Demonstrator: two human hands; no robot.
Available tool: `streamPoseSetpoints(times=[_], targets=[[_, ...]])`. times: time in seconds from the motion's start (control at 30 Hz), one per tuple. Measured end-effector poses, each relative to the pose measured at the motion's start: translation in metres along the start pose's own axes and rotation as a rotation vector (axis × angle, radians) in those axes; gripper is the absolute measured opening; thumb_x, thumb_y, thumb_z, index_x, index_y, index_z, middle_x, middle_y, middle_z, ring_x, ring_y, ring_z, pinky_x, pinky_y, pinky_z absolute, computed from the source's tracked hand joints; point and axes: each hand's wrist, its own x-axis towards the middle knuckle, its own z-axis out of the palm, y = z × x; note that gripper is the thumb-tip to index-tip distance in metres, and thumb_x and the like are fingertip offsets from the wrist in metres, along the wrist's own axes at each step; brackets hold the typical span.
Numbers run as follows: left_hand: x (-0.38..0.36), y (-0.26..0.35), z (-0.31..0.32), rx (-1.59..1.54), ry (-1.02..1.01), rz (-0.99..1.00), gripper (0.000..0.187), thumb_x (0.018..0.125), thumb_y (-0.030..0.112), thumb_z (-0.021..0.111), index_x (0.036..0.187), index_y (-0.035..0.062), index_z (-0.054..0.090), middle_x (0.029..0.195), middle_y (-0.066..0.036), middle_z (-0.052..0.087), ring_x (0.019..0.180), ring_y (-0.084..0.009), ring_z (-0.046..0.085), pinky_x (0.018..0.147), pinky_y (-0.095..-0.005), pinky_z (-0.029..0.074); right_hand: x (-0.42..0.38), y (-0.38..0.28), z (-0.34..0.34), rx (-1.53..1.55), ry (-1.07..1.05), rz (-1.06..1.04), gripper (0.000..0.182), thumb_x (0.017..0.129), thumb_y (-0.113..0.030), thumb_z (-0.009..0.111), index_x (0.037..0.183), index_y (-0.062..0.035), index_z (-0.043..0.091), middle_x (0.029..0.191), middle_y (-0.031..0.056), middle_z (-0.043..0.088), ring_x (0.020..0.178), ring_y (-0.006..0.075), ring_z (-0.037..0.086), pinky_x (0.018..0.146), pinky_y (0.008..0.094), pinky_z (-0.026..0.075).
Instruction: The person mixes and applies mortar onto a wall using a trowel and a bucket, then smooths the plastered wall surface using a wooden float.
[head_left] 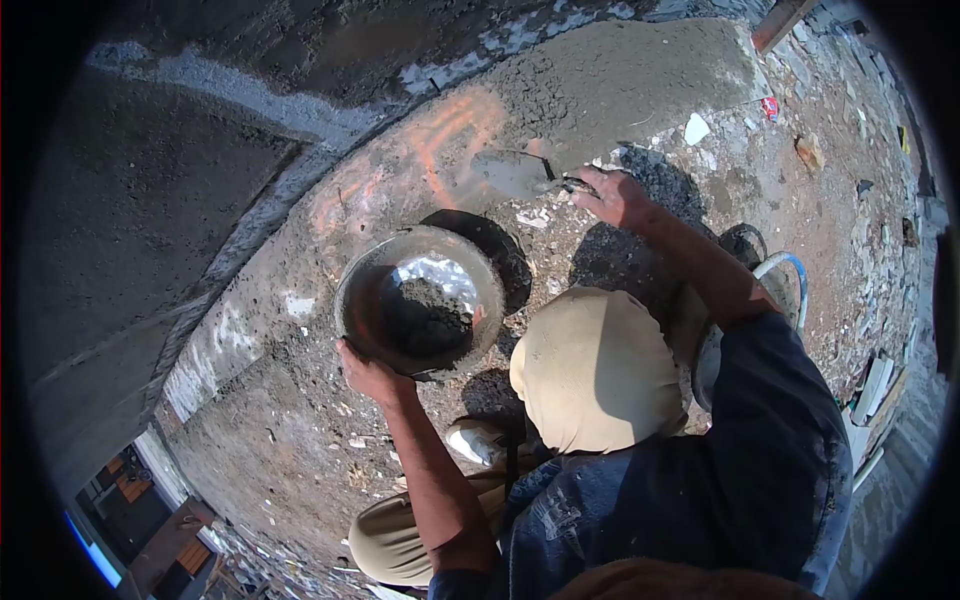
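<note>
From where I stand, the steel-bladed trowel with a dark handle [512, 175] lies low over the ground [340, 430], its blade flat and its long axis running from the right fingers toward the foot of the grey masonry wall [130, 190]. The right hand [612, 197] is closed around the handle — blade ahead of the fingers, wrist behind. Just beyond the blade, a smoothed band of damp grey mortar [640, 70] follows the wall's foot, and smeared orange marks [430, 150] show on the ground beside it. Nearer the body and to the left of the trowel is a round, shiny-bottomed dark basin [350, 300], a lump of wet grey mortar [428, 318] inside. The left hand [372, 378] grips its near rim, thumb and fingers clamped there; I can't tell whether the basin also touches the ground. The right hand is the nearer one to the smoothed band, the left is the one at the basin — and a beige-clad knee [590, 370] rises between the forearms.
</note>
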Motion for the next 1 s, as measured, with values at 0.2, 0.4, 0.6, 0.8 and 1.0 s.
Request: streamPoseSetpoints(times=[0.2, 0.4, 0.6, 0.8, 1.0], targets=[[0.009, -0.018, -0.01, 0.201, -0.012, 0.108, 0.047, 0.104, 0.025, 0.038, 0.122, -0.014, 0.058, 0.118, -0.03, 0.063, 0.105, -0.0379, 0.061, 0.096, -0.0423, 0.045, -0.028, 0.034, -0.033, -0.179, -0.134, 0.039, 0.053, 0.094, -0.05, 0.057, 0.132, -0.0144, 0.054, 0.095, 0.0243, 0.068, 0.089, 0.0449, 0.066, 0.08, 0.0536, 0.052], [-0.01, 0.02, 0.005, -0.008, 0.024, -0.112, 0.048, 0.104, 0.026, 0.038, 0.122, -0.0145, 0.057, 0.121, -0.03, 0.063, 0.106, -0.0378, 0.061, 0.097, -0.0423, 0.046, -0.039, 0.049, -0.038, -0.097, -0.159, 0.162, 0.052, 0.093, -0.053, 0.056, 0.129, -0.0157, 0.057, 0.095, 0.0235, 0.069, 0.091, 0.0437, 0.067, 0.082, 0.0526, 0.052], [0.005, -0.01, -0.011, 0.177, -0.026, 0.07, 0.049, 0.106, 0.029, 0.037, 0.118, -0.0123, 0.06, 0.113, -0.023, 0.065, 0.099, -0.0296, 0.061, 0.092, -0.0397, 0.048, -0.028, 0.078, -0.069, -0.351, -0.036, 0.143, 0.049, 0.092, -0.051, 0.059, 0.127, -0.0167, 0.059, 0.093, 0.02, 0.071, 0.085, 0.0417, 0.069, 0.076, 0.0508, 0.055], [-0.022, 0.038, 0.009, 0.165, -0.02, -0.098, 0.045, 0.104, 0.026, 0.04, 0.117, -0.0119, 0.059, 0.116, -0.024, 0.065, 0.098, -0.0313, 0.062, 0.091, -0.0405, 0.048, -0.037, 0.063, -0.041, -0.178, 0.176, 0.071, 0.058, 0.091, -0.053, 0.058, 0.133, -0.0127, 0.055, 0.087, 0.0203, 0.071, 0.083, 0.0417, 0.069, 0.077, 0.0498, 0.055], [-0.001, -0.009, -0.01, 0.169, 0.021, 0.037, 0.041, 0.101, 0.023, 0.042, 0.114, -0.0124, 0.058, 0.113, -0.025, 0.065, 0.096, -0.0337, 0.061, 0.089, -0.0405, 0.048, -0.041, 0.04, -0.034, 0.072, 0.482, 0.5, 0.055, 0.091, -0.042, 0.06, 0.132, -0.0074, 0.048, 0.086, 0.0259, 0.069, 0.082, 0.0436, 0.068, 0.077, 0.0522, 0.053]])
